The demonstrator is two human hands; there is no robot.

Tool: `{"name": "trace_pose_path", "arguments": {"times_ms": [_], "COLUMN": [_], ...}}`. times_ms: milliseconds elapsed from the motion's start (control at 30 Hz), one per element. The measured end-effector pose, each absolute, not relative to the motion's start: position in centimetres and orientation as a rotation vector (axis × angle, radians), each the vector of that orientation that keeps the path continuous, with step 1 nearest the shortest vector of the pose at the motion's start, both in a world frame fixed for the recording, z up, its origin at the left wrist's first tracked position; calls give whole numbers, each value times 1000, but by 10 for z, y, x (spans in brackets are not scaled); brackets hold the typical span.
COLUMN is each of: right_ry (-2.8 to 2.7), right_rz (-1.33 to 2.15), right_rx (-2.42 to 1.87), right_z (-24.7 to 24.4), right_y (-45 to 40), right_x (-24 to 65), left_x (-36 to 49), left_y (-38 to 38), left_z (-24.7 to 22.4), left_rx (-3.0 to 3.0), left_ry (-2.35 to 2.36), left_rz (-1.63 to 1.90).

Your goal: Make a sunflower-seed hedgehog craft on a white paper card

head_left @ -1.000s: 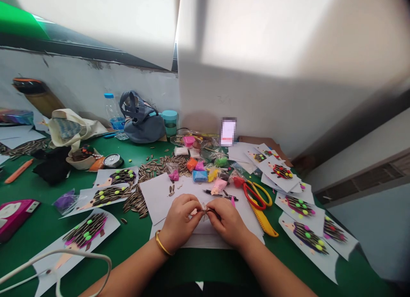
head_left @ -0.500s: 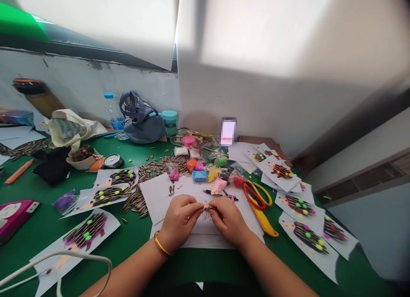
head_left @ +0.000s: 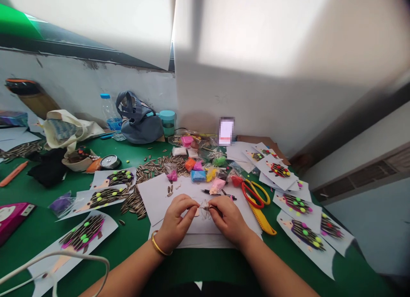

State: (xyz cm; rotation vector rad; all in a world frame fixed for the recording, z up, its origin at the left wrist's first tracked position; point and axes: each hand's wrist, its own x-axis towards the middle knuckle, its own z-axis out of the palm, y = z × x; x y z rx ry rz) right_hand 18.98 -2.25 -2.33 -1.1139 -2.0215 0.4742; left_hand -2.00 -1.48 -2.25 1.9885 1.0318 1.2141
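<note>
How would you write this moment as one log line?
left hand: pinching clear plastic | right hand: pinching clear plastic | beneath: white paper | near right hand: scissors

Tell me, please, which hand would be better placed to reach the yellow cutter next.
Probably the right hand: the yellow cutter lies on its side, while the left hand is farther away. Both, though, pinch something small.

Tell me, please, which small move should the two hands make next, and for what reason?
I would probably draw the left hand gently outward while the right hand holds its grip steady. The small clear crumpled piece lies between the two hands, each seeming to pinch one side, and white paper lies below. Whether the piece is knotted is too small to tell.
</note>
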Motion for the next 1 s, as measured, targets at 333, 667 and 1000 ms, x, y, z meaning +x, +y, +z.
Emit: {"name": "trace_pose_path", "arguments": {"times_ms": [333,667,1000], "right_ry": [-1918,-1871,-2045], "right_rz": [113,-103,320], "right_rx": [-1372,-1495,-866], "right_z": [-27,-26,-16], "right_y": [-3,5,-37], "right_x": [219,225,173], "left_x": [-19,-19,-17], "left_y": [-10,-13,-18], "left_z": [-26,-27,-28], "left_rx": [1888,2002,2270], "left_ry": [955,1002,934], "left_rz": [1284,1132,973]}}
